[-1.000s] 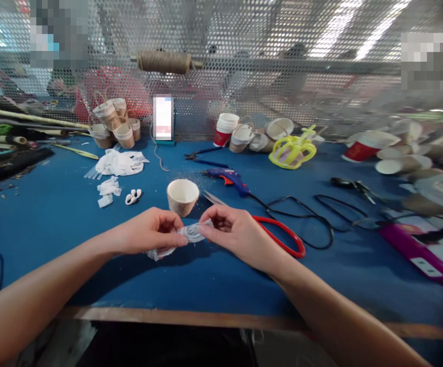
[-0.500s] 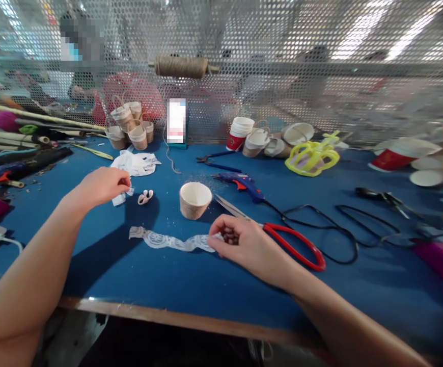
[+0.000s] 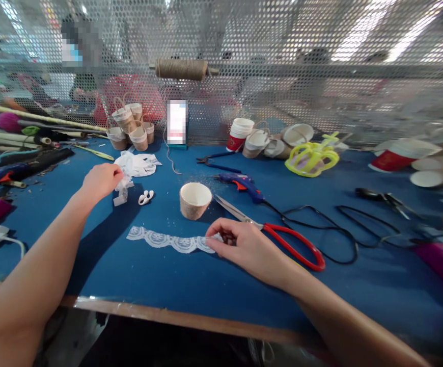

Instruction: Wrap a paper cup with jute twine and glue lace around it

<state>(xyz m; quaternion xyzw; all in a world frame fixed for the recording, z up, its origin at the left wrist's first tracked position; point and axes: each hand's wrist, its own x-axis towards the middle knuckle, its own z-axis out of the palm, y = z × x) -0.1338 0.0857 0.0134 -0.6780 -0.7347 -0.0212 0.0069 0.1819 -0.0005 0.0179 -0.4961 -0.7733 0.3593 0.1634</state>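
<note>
Lace end [image 3: 202,245] partly behind right hand [image 3: 240,243]; upright screen [image 3: 177,122] blurred

The person's left hand [image 3: 101,181] and right hand [image 3: 242,247] are bare, with slender fingers and slim wrists, and both smooth forearms [image 3: 55,257] are uncovered as far as they show, while at bottom centre what looks like black clothing [image 3: 156,344] covers the lap, its details lost in shadow.

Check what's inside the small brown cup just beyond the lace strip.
Only a pale inner wall shows in the small brown cup; I see nothing resting against it. The near rim hides the lowest near part inside, so something small there can't be ruled out.
</note>
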